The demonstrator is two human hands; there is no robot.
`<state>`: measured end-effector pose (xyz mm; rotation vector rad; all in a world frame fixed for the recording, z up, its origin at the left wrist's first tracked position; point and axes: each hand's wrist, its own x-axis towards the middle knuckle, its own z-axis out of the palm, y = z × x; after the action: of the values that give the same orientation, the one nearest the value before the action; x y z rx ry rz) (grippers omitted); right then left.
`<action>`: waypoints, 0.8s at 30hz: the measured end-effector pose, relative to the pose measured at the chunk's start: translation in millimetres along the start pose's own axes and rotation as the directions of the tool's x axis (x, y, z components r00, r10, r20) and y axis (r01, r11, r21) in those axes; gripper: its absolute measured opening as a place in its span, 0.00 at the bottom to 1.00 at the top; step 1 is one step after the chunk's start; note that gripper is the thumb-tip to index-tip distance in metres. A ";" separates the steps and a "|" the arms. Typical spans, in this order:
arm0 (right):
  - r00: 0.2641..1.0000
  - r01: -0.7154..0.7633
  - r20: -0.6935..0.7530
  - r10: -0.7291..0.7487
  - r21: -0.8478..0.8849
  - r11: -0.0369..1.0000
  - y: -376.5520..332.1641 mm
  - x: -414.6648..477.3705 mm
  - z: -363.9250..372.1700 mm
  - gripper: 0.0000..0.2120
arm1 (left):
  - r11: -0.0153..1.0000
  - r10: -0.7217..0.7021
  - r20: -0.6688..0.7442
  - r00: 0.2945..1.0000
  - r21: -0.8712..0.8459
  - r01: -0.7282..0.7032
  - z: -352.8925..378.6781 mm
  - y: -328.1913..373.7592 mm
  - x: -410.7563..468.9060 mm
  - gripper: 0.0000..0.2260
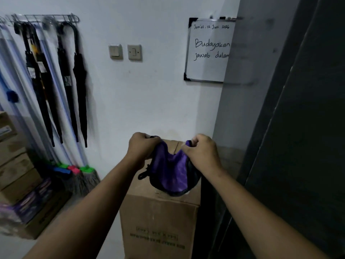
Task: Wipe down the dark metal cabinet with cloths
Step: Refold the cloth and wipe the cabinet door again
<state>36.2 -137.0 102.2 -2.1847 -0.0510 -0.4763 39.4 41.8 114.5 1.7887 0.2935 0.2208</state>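
A purple cloth [172,169] with dark edging and a small black loop hangs between my two hands above a cardboard box. My left hand [142,146] grips its left top edge with curled fingers. My right hand [202,152] pinches the right top edge. The cloth sags in the middle and its lower part rests near the box top. The dark metal cabinet [302,137] rises at the right of the head view, its side panel close to my right forearm.
The cardboard box [160,221] stands against the white wall right beside the cabinet. Several black umbrellas [61,86] hang on a wall rack at left, with mops [82,176] and stacked cartons [16,171] below. A whiteboard [207,51] hangs by the cabinet.
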 end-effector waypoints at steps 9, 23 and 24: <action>0.977 -0.161 0.201 0.076 0.450 0.878 -13.5 -2.0 18.3 0.10 | 0.976 -0.019 0.389 0.921 -0.193 0.101 14.1 2.2 -6.8 0.14; 0.935 -0.149 0.352 -0.038 0.490 0.859 13.6 20.7 18.5 0.22 | 0.951 0.001 0.204 0.979 -0.303 0.062 15.7 -37.4 12.1 0.08; 0.964 -0.108 0.266 -0.012 0.431 0.896 20.8 23.7 20.9 0.23 | 0.944 -0.007 0.217 0.976 -0.321 0.078 16.0 -38.6 14.2 0.08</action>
<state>69.0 -136.8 83.4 -1.7781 -0.2273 -0.1219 54.7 39.9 73.1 1.4584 0.1320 0.0413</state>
